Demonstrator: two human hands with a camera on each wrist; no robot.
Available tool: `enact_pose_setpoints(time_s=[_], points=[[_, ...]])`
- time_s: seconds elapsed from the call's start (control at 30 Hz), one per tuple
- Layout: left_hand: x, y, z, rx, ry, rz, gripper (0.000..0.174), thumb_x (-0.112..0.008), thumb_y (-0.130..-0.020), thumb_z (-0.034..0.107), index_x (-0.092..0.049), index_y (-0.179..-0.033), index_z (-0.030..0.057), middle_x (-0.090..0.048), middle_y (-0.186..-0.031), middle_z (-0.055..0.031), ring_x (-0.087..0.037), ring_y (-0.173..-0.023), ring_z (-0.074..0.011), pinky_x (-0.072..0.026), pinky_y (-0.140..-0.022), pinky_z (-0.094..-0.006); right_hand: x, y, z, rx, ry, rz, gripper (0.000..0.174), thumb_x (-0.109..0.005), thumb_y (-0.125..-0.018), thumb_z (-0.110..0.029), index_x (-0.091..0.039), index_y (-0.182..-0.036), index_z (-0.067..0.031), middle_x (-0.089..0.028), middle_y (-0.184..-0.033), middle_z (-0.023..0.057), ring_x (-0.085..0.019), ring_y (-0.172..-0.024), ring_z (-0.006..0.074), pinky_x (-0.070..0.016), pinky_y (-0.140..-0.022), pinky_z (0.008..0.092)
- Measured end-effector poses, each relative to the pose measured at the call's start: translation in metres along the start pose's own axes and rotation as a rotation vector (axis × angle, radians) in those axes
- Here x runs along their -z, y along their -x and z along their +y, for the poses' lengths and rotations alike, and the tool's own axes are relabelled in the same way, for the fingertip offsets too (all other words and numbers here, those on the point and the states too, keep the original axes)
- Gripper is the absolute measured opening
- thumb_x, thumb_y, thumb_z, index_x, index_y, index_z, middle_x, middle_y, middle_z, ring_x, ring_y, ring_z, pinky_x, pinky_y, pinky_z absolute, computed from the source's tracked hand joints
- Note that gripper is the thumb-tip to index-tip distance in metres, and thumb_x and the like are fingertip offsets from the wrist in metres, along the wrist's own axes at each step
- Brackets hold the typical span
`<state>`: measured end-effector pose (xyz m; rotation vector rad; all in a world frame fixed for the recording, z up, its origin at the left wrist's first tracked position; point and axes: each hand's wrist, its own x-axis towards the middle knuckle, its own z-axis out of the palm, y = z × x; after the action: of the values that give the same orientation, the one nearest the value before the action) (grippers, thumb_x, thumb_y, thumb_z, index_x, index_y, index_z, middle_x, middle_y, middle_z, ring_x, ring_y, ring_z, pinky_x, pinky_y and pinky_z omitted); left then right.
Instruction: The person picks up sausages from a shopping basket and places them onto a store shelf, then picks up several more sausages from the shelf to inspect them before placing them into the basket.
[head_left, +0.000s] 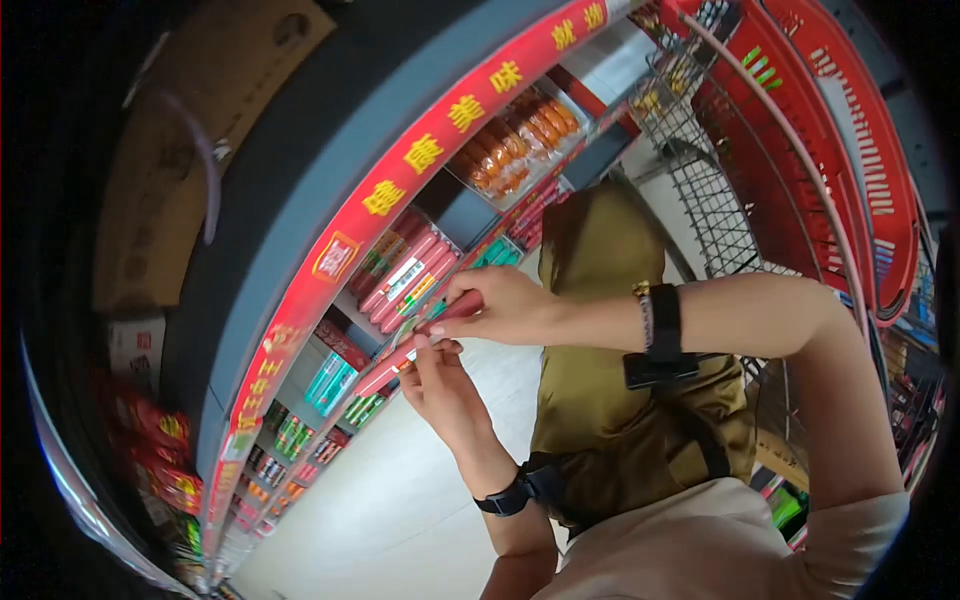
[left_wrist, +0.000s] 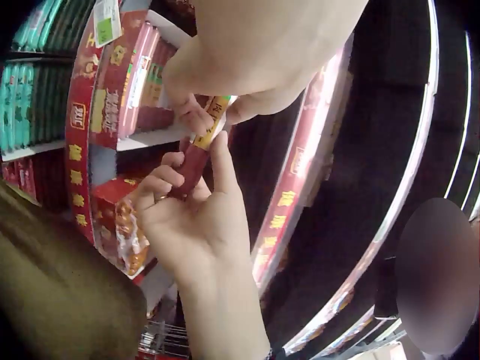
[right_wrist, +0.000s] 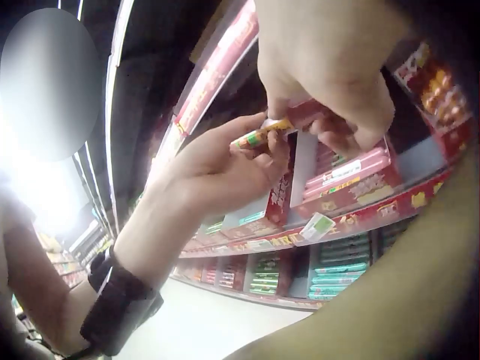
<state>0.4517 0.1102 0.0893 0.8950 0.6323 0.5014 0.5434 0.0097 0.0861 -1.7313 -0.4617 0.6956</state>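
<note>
Count, left to right in the head view: one cardboard box (head_left: 200, 150) upper left on top of the shelving; one curved red shelf strip (head_left: 400, 180) with yellow characters. Behind it are several red packs (head_left: 405, 275), number not countable, and below them teal packs (head_left: 330, 380), too blurred to count. Mid-frame: one sausage stick (head_left: 385, 372), red wrapper, lying slantwise between two hands. The left hand (head_left: 450, 395) comes up from the bottom edge; its thumb and curled fingers (left_wrist: 161, 184) pinch the stick's red body. The right hand (head_left: 505, 305) comes in from the right and its fingers, pressed together, pinch the stick's upper end. One black wrist band (head_left: 505, 497) on the left arm, one on the right. Upper right: one wire cart (head_left: 720, 200), then red baskets (head_left: 850, 150), stacked, count uncertain. Hidden or unclear: the stick's upper end is buried in the right hand; its yellow-green label shows only in the wrist views, print unreadable. The right hand is cut off by the top edge in both wrist views. Whether the stick touches the shelf behind it cannot be told. Room: pale floor (head_left: 400, 510) open below the hands at lower centre; shelf edge close on the left, cart well to the right.
</note>
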Motion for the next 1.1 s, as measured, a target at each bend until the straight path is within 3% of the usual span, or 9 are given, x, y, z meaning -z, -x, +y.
enact_pose_setpoints(time_s=[0.13,0.23,0.43,0.63,0.8,0.83,0.97,1.03,1.1], points=[[0.018,-0.025,-0.015,0.052,-0.07,0.052,0.015,-0.058,-0.087,0.012,-0.053,-0.095,0.0011,-0.061,-0.092,-0.0082,-0.056,-0.075,-0.0139,-0.0435,-0.067,-0.0268,-0.02,-0.017,0.038,-0.002,-0.253,0.136,0.037,-0.07,-0.074,-0.034,-0.06,-0.084,0.0003,-0.064,-0.083,0.0121,-0.062,-0.075,0.0189,-0.0479,-0.066,0.0305],[0.014,-0.04,-0.023,0.162,-0.077,0.064,0.023,-0.053,-0.09,0.028,-0.052,-0.093,0.0054,-0.058,-0.085,-0.0059,-0.055,-0.082,-0.0159,-0.0436,-0.071,-0.0267,-0.003,-0.023,0.055,-0.136,-0.516,0.154,0.034,-0.07,-0.076,-0.03,-0.06,-0.089,-0.001,-0.064,-0.083,0.0079,-0.057,-0.07,0.0129,-0.0471,-0.061,0.0268],[-0.012,-0.049,-0.035,0.199,-0.081,0.069,0.026,-0.049,-0.093,0.03,-0.047,-0.084,0.0053,-0.055,-0.076,-0.0073,-0.057,-0.078,-0.0197,-0.0451,-0.068,-0.0297,0.022,-0.021,0.065,-0.345,-0.984,0.187,0.023,-0.066,-0.083,-0.029,-0.056,-0.091,-0.009,-0.055,-0.079,-0.0029,-0.049,-0.062,0.0041,-0.0406,-0.059,0.0207],[-0.011,-0.051,-0.037,0.213,-0.026,0.102,0.029,-0.051,-0.092,0.032,-0.047,-0.083,0.004,-0.056,-0.079,-0.0083,-0.056,-0.079,-0.0194,-0.0464,-0.067,-0.0283,0.025,-0.024,0.064,-0.407,-1.008,0.201,0.026,-0.066,-0.082,-0.031,-0.056,-0.093,-0.0096,-0.051,-0.078,-0.0028,-0.049,-0.064,0.0055,-0.0409,-0.062,0.0229],[0.008,-0.074,-0.037,0.16,0.01,0.119,0.028,-0.054,-0.09,0.031,-0.051,-0.086,0.0027,-0.055,-0.087,-0.0098,-0.055,-0.087,-0.0195,-0.0491,-0.082,-0.0285,0.025,-0.028,0.057,-0.397,-1.04,0.171,0.031,-0.06,-0.086,-0.034,-0.056,-0.104,-0.0078,-0.058,-0.092,0.0011,-0.054,-0.076,0.0084,-0.0444,-0.071,0.0256],[0.018,-0.087,-0.033,0.132,0.038,0.074,0.028,-0.05,-0.092,0.027,-0.049,-0.093,-0.001,-0.055,-0.09,-0.0119,-0.055,-0.093,-0.022,-0.048,-0.09,-0.0308,0.024,-0.029,0.057,-0.345,-1.068,0.133,0.034,-0.057,-0.088,-0.034,-0.056,-0.108,-0.0071,-0.06,-0.098,0.0025,-0.054,-0.08,0.0093,-0.045,-0.074,0.0264],[0.038,-0.14,-0.02,0.052,-0.097,0.136,0.031,-0.044,-0.095,0.023,-0.043,-0.105,-0.0059,-0.054,-0.102,-0.0186,-0.053,-0.104,-0.0259,-0.0462,-0.095,-0.0336,0.022,-0.032,0.059,-0.351,-1.004,0.055,0.034,-0.055,-0.089,-0.034,-0.056,-0.111,-0.0076,-0.06,-0.108,0.0042,-0.054,-0.084,0.0097,-0.0445,-0.078,0.0269],[0.043,-0.155,-0.016,0.272,-0.233,-0.043,0.036,-0.037,-0.096,0.021,-0.034,-0.116,-0.0099,-0.048,-0.117,-0.0256,-0.05,-0.112,-0.0288,-0.0438,-0.098,-0.0353,0.021,-0.034,0.063,-0.417,-1.031,0.087,0.031,-0.057,-0.088,-0.032,-0.057,-0.109,-0.0098,-0.061,-0.105,0.0035,-0.054,-0.083,0.0097,-0.0439,-0.077,0.027],[0.045,-0.151,-0.018,0.243,-0.251,0.015,0.04,-0.038,-0.096,0.02,-0.037,-0.116,-0.0144,-0.048,-0.117,-0.0284,-0.051,-0.11,-0.0314,-0.0459,-0.095,-0.036,0.021,-0.035,0.064,-0.423,-1.037,0.102,0.028,-0.058,-0.087,-0.031,-0.058,-0.107,-0.0108,-0.061,-0.102,0.0029,-0.054,-0.082,0.0097,-0.0437,-0.077,0.0272]])
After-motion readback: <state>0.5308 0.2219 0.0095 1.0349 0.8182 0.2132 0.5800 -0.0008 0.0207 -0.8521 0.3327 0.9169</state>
